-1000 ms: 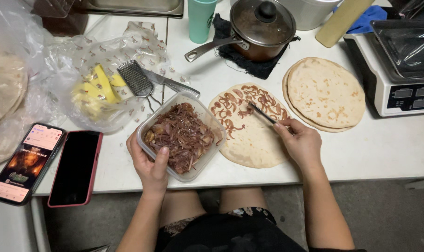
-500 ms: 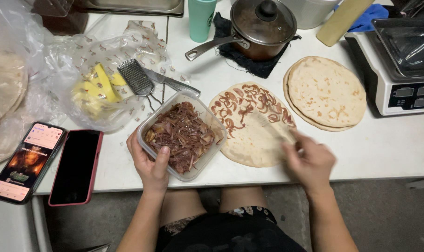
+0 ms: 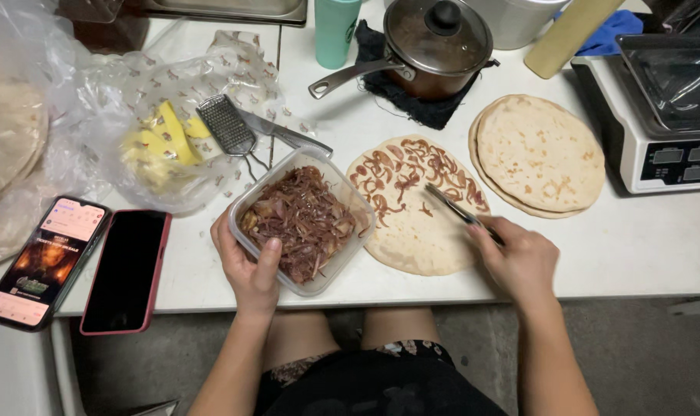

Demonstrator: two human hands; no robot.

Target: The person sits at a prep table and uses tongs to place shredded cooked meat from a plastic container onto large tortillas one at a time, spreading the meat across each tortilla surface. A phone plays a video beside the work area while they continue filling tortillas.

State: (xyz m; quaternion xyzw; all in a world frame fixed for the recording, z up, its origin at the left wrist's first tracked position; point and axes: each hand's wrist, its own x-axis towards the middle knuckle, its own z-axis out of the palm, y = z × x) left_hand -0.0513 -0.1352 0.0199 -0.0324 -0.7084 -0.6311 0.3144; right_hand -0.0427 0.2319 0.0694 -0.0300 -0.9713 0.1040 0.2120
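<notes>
My left hand [image 3: 247,266] grips the near corner of a clear plastic container [image 3: 355,245] filled with cooked reddish-brown onion strips, held at the counter's front edge. My right hand [image 3: 517,258] holds a pair of metal tongs [image 3: 452,205], tips over a flatbread [image 3: 415,239] lying on the counter. The far half of that flatbread carries scattered onion strips; the near half is bare.
A stack of plain flatbreads [image 3: 541,152] lies to the right, a kitchen scale [image 3: 668,146] beyond it. A lidded pot [image 3: 435,42] and a teal cup [image 3: 337,29] stand at the back. Cheese and a grater [image 3: 226,125] rest on a plastic bag. Two phones [image 3: 127,270] lie left.
My right hand swung the tongs over the flatbread, pulling back toward the near edge and then returning with the tips over the middle. The left hand and container stayed put.
</notes>
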